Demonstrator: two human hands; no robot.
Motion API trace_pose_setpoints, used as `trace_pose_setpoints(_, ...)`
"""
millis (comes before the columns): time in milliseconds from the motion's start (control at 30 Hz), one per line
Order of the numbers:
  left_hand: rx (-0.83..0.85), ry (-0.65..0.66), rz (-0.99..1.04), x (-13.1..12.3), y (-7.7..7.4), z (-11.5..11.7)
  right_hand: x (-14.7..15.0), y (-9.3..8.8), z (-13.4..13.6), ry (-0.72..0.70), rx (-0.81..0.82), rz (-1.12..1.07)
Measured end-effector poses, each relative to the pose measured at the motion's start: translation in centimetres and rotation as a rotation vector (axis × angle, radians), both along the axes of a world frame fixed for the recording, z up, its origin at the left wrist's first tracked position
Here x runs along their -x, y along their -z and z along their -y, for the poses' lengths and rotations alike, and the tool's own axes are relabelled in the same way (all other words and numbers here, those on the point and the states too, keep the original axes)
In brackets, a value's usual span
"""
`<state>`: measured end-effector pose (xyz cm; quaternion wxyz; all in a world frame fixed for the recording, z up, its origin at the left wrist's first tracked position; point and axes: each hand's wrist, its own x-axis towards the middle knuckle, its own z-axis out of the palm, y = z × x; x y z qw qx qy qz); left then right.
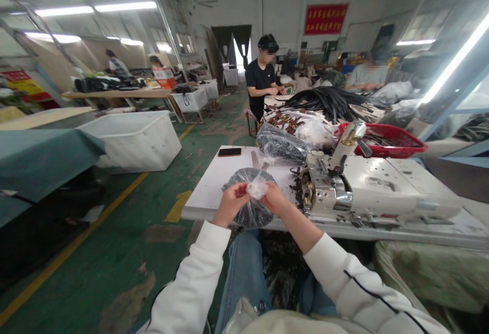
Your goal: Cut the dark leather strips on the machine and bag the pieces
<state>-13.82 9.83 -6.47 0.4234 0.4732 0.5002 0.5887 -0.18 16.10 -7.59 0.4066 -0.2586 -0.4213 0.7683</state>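
A clear plastic bag full of dark grey pieces rests at the front edge of the white table. Its gathered, bunched neck lies between my two hands. My left hand is closed on the left side of that neck, fingers bent. From the right, my right hand pinches the same crumpled plastic. What the dark contents are, I cannot make out. Just behind sits a second clear bag with dark strips in it.
A white sewing machine stands right of my hands, dark scraps beside it. A phone lies on the table's far left corner. Behind are a red basket and heaped black straps. A co-worker stands beyond; a white bin is left.
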Motion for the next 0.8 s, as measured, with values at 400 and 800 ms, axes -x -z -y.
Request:
trace_pose_setpoints(400,0.020,-0.272,-0.132,-2.2,0.0,0.6,-1.8,-0.5,1.1,-0.205,-0.103,0.006)
trace_pose_setpoints(800,-0.029,-0.057,-0.218,-0.2,0.3,3.2,-2.3,-0.7,1.7,-0.181,-0.516,0.437)
